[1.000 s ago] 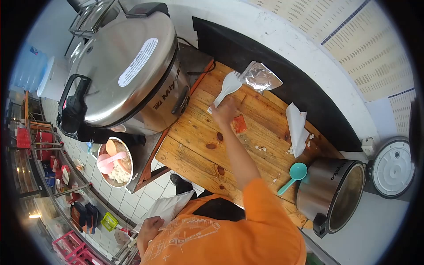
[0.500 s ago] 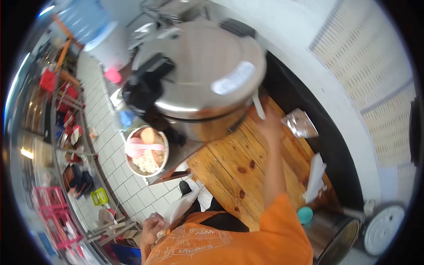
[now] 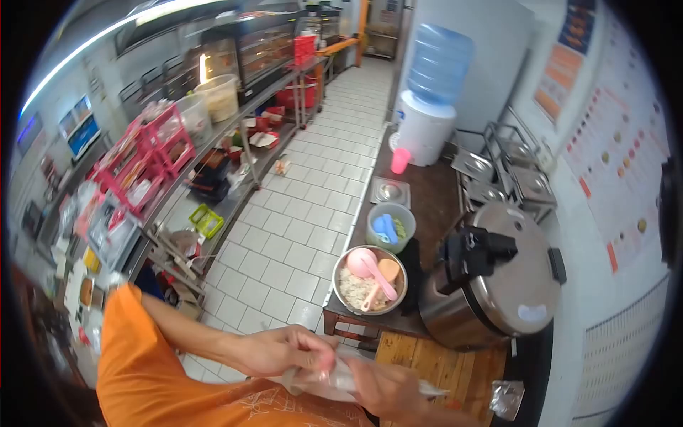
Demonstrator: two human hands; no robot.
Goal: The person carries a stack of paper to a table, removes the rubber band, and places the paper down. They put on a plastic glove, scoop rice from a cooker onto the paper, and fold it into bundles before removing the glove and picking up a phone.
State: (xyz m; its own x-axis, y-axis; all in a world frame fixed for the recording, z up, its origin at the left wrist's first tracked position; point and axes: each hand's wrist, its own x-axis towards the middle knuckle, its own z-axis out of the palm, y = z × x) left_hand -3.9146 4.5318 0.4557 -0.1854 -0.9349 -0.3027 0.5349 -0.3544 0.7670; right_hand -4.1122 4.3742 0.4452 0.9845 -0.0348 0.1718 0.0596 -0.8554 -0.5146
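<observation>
In front of my orange shirt, both hands come together on a crumpled white plastic bag (image 3: 334, 383). My left hand (image 3: 288, 351) reaches in from the left and pinches the bag's upper side, thumb and fingers closed. Over the bag's right part lies my right hand (image 3: 388, 390), its fingers wrapped round it. A pale end of the bag sticks out past that hand, above the wooden table top (image 3: 459, 363). What is inside the bag is hidden.
A large steel cooker (image 3: 491, 285) stands to the right. Beside it sit a bowl of rice with pink scoops (image 3: 368, 280) and a tub with a blue scoop (image 3: 390, 228). Behind are a water dispenser (image 3: 425, 128) and metal trays. Foil (image 3: 506, 400) lies on the right; shelves line the left.
The view has swung left towards the aisle. My right hand has left the cooker's base and joined my left hand at the white bag in front of my body.
</observation>
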